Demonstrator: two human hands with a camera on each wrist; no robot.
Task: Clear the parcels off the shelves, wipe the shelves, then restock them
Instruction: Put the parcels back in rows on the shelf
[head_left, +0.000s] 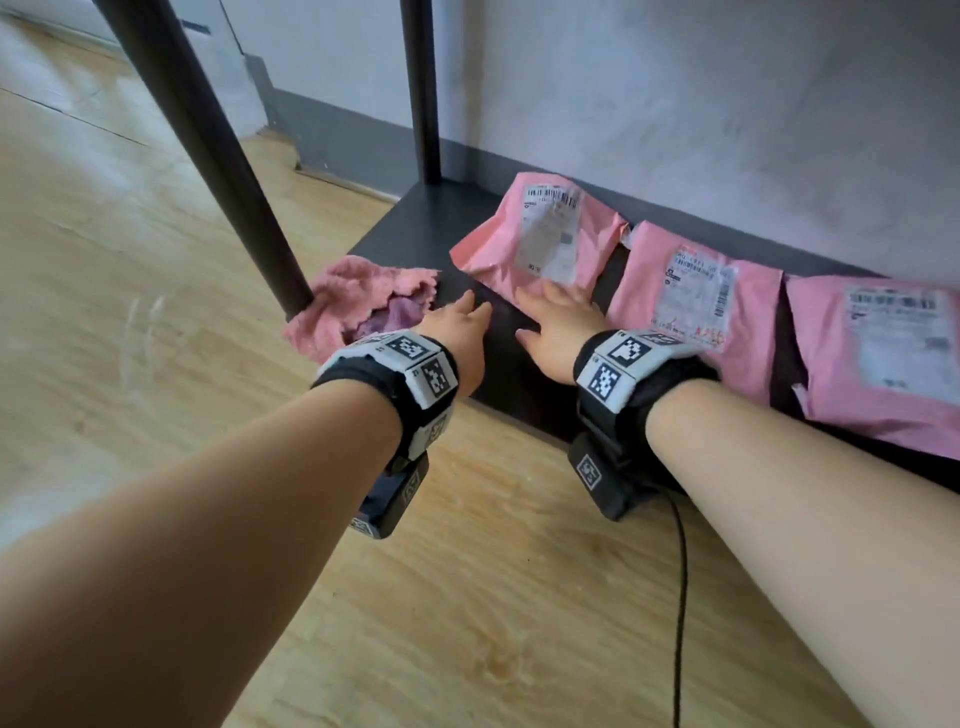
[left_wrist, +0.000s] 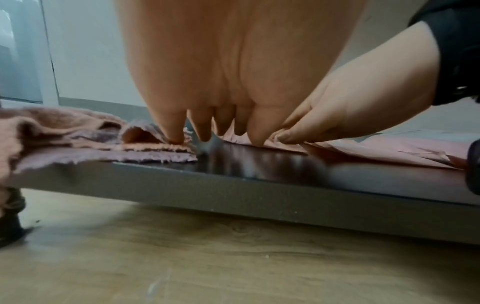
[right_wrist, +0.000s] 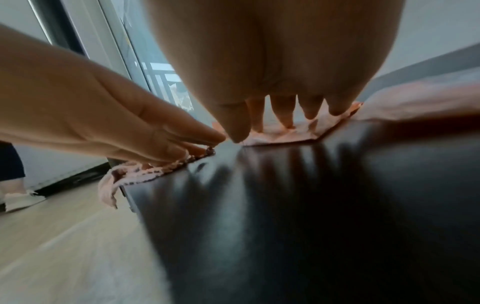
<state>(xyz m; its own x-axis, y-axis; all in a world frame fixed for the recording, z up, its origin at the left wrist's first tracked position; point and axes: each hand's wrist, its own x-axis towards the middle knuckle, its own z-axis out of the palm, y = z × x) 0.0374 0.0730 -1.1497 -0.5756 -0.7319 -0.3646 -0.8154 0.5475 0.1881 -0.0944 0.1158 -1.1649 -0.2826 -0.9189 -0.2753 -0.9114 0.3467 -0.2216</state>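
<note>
restock | right hand (head_left: 558, 322) spread flat on parcel (head_left: 540, 234); left hand (head_left: 460, 325) flat, fingertips touching cloth (head_left: 363, 306) | square parcel, avoid overlap

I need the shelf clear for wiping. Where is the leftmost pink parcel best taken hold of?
Take the leftmost pink parcel by its near corner, where the right hand already rests, coming from the shelf's open front. It lies flat and thin, so a pinching grip on that crumpled edge probably works best.
</note>
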